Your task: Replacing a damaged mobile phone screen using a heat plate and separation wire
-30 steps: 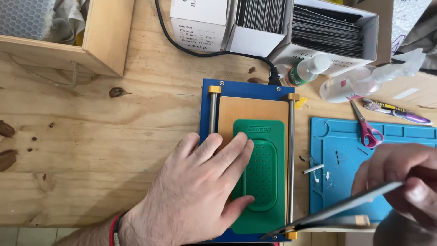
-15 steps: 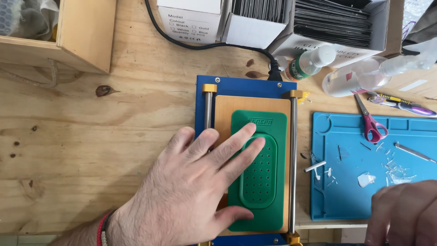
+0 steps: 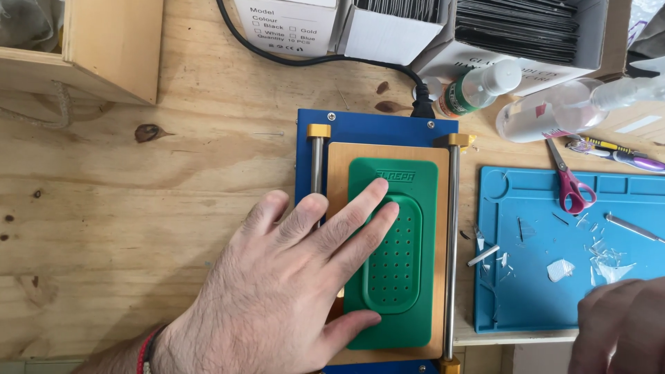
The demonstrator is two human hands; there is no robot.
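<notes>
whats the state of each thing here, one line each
left hand: flat, fingers spread on the green mat
green mat: lying on the blue-framed plate
right hand: over the blue work mat, grip unclear
blue work mat: strewn with shards
scissors: closed
clear bottle: lying down

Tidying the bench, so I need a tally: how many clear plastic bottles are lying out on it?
2 show. A small bottle with a green label lies behind the blue machine; a larger spray bottle lies right of it, above the scissors. Others may lie outside the view.

Left hand on pad on machine; mat right; scissors on mat
</notes>
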